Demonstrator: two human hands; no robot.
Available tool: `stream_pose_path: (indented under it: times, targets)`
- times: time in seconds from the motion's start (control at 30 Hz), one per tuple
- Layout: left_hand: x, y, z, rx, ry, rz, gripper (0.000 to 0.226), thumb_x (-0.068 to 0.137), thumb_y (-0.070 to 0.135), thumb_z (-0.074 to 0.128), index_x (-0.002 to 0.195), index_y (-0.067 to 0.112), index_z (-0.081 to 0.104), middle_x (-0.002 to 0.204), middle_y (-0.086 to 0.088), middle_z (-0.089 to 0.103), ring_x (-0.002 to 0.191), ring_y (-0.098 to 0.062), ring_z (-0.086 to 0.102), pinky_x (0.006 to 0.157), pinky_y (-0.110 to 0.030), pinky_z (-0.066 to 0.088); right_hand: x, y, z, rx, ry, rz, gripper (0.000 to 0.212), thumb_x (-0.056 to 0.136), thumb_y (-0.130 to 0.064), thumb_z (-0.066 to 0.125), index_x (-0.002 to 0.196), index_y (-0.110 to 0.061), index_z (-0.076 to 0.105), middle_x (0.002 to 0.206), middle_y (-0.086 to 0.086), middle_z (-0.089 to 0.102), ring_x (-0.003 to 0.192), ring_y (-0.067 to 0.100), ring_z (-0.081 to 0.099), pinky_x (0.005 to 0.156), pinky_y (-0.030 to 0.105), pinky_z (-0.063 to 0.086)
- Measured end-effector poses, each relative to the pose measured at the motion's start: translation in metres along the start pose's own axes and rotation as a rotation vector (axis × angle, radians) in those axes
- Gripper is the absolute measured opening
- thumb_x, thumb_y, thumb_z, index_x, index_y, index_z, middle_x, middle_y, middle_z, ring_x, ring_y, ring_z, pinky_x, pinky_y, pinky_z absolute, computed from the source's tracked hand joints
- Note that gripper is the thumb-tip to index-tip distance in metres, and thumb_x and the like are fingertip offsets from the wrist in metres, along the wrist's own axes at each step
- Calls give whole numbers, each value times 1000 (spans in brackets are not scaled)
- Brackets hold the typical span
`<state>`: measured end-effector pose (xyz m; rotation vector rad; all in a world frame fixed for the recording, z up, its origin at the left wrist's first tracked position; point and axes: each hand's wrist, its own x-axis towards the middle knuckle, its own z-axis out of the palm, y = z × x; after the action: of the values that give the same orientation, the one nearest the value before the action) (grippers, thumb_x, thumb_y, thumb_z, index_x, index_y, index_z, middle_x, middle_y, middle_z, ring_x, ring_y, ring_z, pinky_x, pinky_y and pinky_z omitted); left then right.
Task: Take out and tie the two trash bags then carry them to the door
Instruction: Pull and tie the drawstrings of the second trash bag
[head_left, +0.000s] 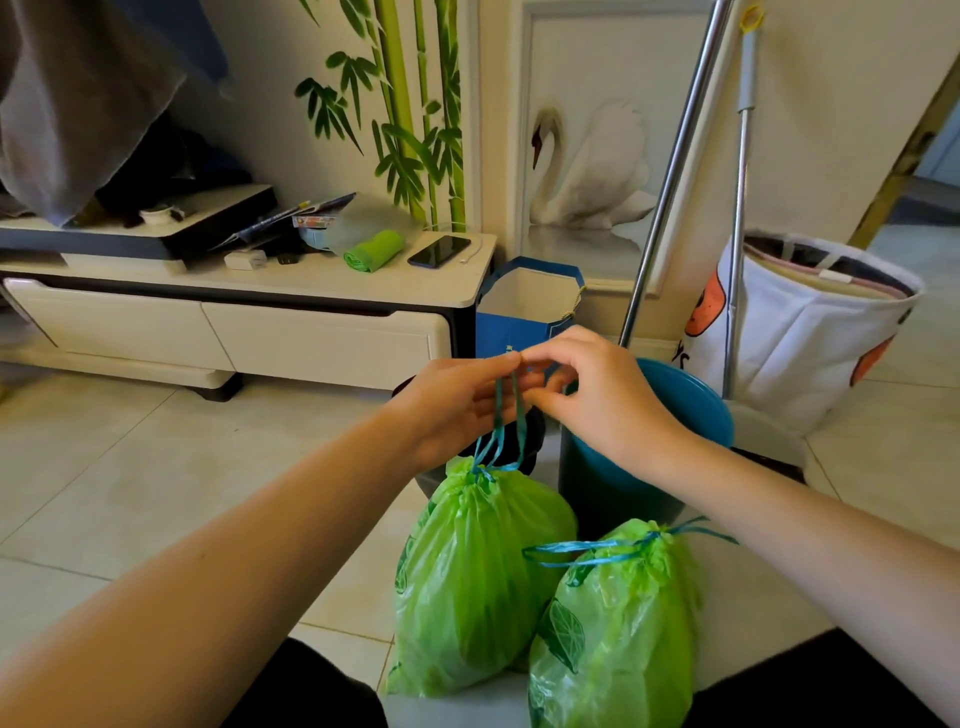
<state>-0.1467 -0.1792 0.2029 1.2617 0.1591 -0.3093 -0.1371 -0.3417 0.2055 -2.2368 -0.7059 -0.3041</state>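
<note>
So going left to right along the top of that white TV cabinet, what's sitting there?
White charger block → rolled green trash bags → dark smartphone → white cable.

Bright, even daylight indoors; wide-angle view with bent edges.

Light is soft and comes mostly from the right, where the wall (831, 104) glows pale; the upper left corner is dimmer. Shadows are faint, darkest under the cabinet (223, 332). The floor (130, 467) carries a mild sheen, and the phone (439, 251) reflects a little. Straight poles (675, 171) lean and curve toward the frame's sides. The forearms at the bottom look stretched. The centre is fairly sharp; far corners are softer.
</note>
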Motion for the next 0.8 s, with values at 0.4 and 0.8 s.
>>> stream_pose_path:
  times: [0.4,0.8]
  targets:
    - [10,-1,0,282,108,155,7,96,16,54,96,10,59,71,-4,68,53,-15,62,49,-22,47,-58,127,-48,-384,-708,512,35,81,-10,57,111,-24,68,114,-3,68,105,13,63,95,26,47]
    - [10,0,2,304,152,175,11,94,7,53,93,13,62,68,0,67,48,-12,58,45,-20,42,-67,136,-56,-367,-950,700,18,71,-20,52,73,-18,69,73,-5,62,66,11,50,61,25,39]
